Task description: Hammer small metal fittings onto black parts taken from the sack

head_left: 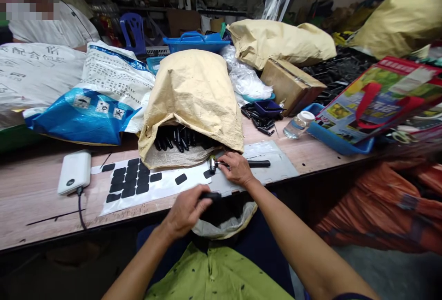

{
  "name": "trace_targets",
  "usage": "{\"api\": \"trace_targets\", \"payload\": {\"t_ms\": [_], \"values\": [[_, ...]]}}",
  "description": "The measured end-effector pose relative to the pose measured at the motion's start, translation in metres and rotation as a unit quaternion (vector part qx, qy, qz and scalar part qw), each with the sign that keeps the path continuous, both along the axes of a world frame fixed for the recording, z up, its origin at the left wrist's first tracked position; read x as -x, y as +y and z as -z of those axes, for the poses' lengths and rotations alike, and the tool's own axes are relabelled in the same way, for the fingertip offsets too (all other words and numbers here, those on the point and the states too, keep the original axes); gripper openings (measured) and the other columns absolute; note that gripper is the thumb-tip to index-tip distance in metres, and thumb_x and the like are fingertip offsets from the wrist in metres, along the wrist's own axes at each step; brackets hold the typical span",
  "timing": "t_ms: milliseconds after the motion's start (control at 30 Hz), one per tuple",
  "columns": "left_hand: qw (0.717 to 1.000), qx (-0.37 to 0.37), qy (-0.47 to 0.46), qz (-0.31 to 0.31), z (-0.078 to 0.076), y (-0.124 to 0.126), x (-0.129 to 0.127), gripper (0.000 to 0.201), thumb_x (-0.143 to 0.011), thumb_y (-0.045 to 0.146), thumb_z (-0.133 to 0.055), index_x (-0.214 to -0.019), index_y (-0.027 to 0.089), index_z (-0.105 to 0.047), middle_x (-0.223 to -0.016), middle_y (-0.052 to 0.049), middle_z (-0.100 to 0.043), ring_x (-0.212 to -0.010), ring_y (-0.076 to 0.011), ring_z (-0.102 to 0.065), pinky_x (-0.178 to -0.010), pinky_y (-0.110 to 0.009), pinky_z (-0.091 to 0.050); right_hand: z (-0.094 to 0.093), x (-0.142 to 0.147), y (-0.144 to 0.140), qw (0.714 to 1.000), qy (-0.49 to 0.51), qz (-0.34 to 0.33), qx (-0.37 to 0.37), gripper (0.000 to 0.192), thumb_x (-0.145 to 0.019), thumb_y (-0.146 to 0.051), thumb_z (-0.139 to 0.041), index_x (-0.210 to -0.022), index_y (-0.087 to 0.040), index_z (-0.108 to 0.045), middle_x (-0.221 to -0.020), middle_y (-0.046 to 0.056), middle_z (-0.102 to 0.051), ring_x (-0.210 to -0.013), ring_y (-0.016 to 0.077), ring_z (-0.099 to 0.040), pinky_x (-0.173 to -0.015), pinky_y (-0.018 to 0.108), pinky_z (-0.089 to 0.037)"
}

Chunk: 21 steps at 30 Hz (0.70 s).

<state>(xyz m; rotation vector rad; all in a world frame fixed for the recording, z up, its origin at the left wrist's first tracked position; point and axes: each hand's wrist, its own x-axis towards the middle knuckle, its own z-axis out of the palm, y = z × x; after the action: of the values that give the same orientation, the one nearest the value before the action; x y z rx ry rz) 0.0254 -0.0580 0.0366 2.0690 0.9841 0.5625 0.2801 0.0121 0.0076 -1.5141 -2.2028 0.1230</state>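
Observation:
My left hand (186, 210) is closed around a short black rod-like piece (211, 196), whose rounded end sticks out past the thumb. Just above it, my right hand (236, 168) pinches the thin neck of a small hammer (258, 164). The hammer's head points left and its black handle lies to the right, over a grey sheet (276, 164). Behind the hands, a yellowish woven sack (196, 83) gapes toward me with several slim black pieces (179, 138) inside. An open whitish bag (228, 231) sits at my lap under the table edge.
On the left are a white sheet with black rounded-square pads (129, 182), a white power bank (74, 173) with cable, and filled sacks (103, 92). Rightward stand a clear jar (299, 125), a wooden box (290, 85) and a blue tray (355, 145). A person (55, 26) is beyond.

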Motion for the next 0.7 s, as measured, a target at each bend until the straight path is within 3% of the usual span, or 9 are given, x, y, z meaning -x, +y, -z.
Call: {"api": "trace_targets", "payload": {"t_ms": [67,133,267,367,467,567,633,700], "values": [[0.994,0.016,0.054,0.096,0.007,-0.026,-0.014,0.028,-0.104,0.043,-0.041,-0.116,0.024,-0.059,-0.101,-0.003,-0.069,-0.091,-0.0184,-0.062,-0.083,-0.03,-0.045,0.0,0.0,0.0,1.0,0.005,-0.001,0.0,0.017,-0.09,-0.03,-0.067,-0.105,-0.024,-0.072,-0.1,0.005,-0.067,-0.092,0.0213,-0.057,-0.084,0.032,-0.043],[0.982,-0.006,0.138,0.126,0.023,-0.044,-0.026,0.03,-0.104,0.043,-0.039,-0.11,0.024,-0.062,-0.099,-0.005,-0.07,-0.094,-0.0215,-0.063,-0.086,-0.033,-0.044,0.0,0.0,-0.001,1.0,0.011,-0.001,-0.001,0.016,-0.089,-0.029,-0.067,-0.103,-0.024,-0.072,-0.099,0.005,-0.067,-0.092,0.0212,-0.057,-0.084,0.032,-0.043],[0.958,0.049,0.28,0.037,0.06,-0.045,-0.039,0.036,-0.104,0.041,-0.033,-0.117,0.021,-0.061,-0.102,-0.01,-0.074,-0.099,-0.0269,-0.068,-0.086,-0.038,-0.048,0.0,0.0,-0.001,1.0,0.012,-0.002,-0.005,0.014,-0.09,-0.028,-0.066,-0.101,-0.024,-0.072,-0.097,0.005,-0.067,-0.09,0.0209,-0.057,-0.083,0.032,-0.043],[0.934,0.106,0.341,-0.03,0.074,-0.033,-0.039,0.038,-0.103,0.036,-0.034,-0.122,0.019,-0.062,-0.117,-0.016,-0.073,-0.112,-0.0315,-0.068,-0.091,-0.042,-0.051,0.001,0.0,0.0,1.0,0.014,-0.005,-0.011,0.013,-0.09,-0.028,-0.066,-0.101,-0.023,-0.071,-0.096,0.005,-0.067,-0.089,0.0209,-0.057,-0.082,0.032,-0.043],[0.921,0.131,0.36,-0.072,0.078,-0.028,-0.038,0.039,-0.1,0.03,-0.036,-0.128,0.02,-0.062,-0.134,-0.016,-0.066,-0.129,-0.0316,-0.06,-0.103,-0.045,-0.047,0.001,0.0,0.001,1.0,0.017,-0.004,-0.013,0.013,-0.09,-0.028,-0.066,-0.1,-0.023,-0.071,-0.096,0.005,-0.067,-0.09,0.021,-0.057,-0.083,0.032,-0.043],[0.922,0.139,0.35,-0.085,0.072,-0.027,-0.043,0.043,-0.101,0.036,-0.036,-0.13,0.021,-0.063,-0.137,-0.016,-0.065,-0.136,-0.0313,-0.054,-0.111,-0.047,-0.042,0.0,0.001,0.0,1.0,0.011,0.0,-0.009,0.013,-0.089,-0.028,-0.066,-0.1,-0.023,-0.072,-0.096,0.005,-0.067,-0.09,0.0212,-0.058,-0.083,0.032,-0.043],[0.928,0.163,0.332,-0.055,0.063,-0.023,-0.051,0.053,-0.1,0.05,-0.034,-0.131,0.02,-0.064,-0.138,-0.017,-0.064,-0.136,-0.0342,-0.053,-0.112,-0.049,-0.042,-0.001,0.001,0.0,1.0,0.007,0.002,-0.007,0.014,-0.089,-0.028,-0.066,-0.101,-0.023,-0.072,-0.096,0.005,-0.067,-0.091,0.0214,-0.057,-0.084,0.032,-0.043],[0.931,0.206,0.299,0.029,0.051,-0.016,-0.063,0.067,-0.094,0.065,-0.038,-0.138,0.02,-0.06,-0.142,-0.017,-0.062,-0.134,-0.0364,-0.055,-0.11,-0.05,-0.044,-0.001,0.001,-0.001,1.0,0.002,0.005,-0.003,0.015,-0.089,-0.029,-0.066,-0.102,-0.024,-0.072,-0.096,0.005,-0.067,-0.09,0.0214,-0.057,-0.083,0.033,-0.043]]}}
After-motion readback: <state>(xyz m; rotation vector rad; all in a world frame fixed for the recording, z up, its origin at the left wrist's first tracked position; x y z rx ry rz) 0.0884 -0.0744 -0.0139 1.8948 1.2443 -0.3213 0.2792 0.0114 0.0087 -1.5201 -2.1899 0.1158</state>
